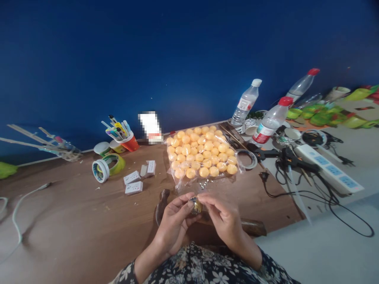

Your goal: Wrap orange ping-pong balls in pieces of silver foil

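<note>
Between my two hands, low in the middle of the view, is a small round object (196, 206), shiny gold with dark patches; I cannot make out its kind. My left hand (175, 221) grips it between thumb and fingers. The fingers of my right hand (222, 217) are pinched together at its upper right side. Behind my hands lies what looks like a hammer, its dark head (161, 205) on the left and its wooden handle (254, 227) showing on the right. Small shiny bits (203, 184) lie just beyond my fingers.
A clear bag of yellow balls (204, 152) lies ahead. Small white boxes (134, 187), tape rolls (114, 165) and a pen cup (130, 142) stand left. Bottles (271, 122), glue guns (288, 157), a power strip (330, 167) and black cables (319, 197) crowd the right.
</note>
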`<state>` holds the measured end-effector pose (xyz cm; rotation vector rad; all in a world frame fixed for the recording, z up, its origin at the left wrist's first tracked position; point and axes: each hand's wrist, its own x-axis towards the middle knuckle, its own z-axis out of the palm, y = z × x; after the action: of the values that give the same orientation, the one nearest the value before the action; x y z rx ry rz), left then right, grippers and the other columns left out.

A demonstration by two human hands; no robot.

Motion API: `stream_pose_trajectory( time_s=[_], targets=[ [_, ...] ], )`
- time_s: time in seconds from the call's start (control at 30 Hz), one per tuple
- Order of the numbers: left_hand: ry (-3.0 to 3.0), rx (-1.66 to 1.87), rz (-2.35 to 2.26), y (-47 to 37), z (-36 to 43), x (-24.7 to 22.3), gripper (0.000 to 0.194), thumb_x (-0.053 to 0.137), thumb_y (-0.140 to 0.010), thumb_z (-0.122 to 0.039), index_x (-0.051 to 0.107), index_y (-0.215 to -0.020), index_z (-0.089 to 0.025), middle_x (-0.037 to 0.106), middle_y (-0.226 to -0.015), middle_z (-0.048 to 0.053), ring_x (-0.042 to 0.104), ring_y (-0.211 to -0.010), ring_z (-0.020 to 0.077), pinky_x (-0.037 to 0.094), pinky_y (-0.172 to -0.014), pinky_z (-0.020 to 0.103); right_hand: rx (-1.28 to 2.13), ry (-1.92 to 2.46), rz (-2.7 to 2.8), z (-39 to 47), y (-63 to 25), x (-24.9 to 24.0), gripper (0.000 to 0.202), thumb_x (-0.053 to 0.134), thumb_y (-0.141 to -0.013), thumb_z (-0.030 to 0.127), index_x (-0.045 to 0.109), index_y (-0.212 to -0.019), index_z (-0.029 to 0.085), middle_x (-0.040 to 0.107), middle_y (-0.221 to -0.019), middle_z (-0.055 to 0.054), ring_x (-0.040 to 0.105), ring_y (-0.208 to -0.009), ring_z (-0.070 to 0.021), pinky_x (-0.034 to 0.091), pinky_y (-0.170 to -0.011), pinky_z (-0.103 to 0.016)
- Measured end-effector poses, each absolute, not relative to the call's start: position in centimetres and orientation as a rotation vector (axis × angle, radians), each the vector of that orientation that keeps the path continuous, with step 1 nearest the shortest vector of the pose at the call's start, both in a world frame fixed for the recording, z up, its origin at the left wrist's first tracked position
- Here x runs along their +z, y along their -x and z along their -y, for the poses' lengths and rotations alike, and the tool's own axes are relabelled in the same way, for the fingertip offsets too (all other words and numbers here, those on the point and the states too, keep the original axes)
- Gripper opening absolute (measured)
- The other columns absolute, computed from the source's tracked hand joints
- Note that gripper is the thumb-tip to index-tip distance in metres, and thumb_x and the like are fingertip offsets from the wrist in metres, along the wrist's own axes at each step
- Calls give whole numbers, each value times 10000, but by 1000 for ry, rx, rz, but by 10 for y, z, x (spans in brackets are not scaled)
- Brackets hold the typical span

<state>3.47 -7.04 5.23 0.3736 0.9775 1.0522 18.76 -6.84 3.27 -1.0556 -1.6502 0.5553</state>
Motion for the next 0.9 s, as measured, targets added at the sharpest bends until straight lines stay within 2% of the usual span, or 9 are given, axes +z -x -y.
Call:
stream_pose_trajectory(
  time_s=[0.2,0.33,0.9],
  targets=[
    [-375,1050,-976,-34,70,51,272,791,-694,-200,722,-945,-122,729,-863,76,670,-774,161,577,-709,279,482,1020,1682,69,-187,32,295,474,-891,60,674,-1004,245,741,-955,-66,697,-902,-196,566,-805,-331],
    [-362,1052,-993,-35,71,52,290,813,-662,-207,731,-928,-124,730,-836,68,663,-747,153,577,-679,266,458,998,1674,69,-187,30,315,481,-881,31,672,-1019,240,739,-955,-67,692,-911,-187,561,-813,-321],
    [-353,1056,-1040,-37,69,55,310,831,-631,-209,740,-913,-120,739,-775,61,666,-676,146,565,-612,237,443,973,1734,70,-185,26,328,473,-903,60,664,-1098,241,730,-996,-88,682,-934,-207,572,-799,-353]
  ],
)
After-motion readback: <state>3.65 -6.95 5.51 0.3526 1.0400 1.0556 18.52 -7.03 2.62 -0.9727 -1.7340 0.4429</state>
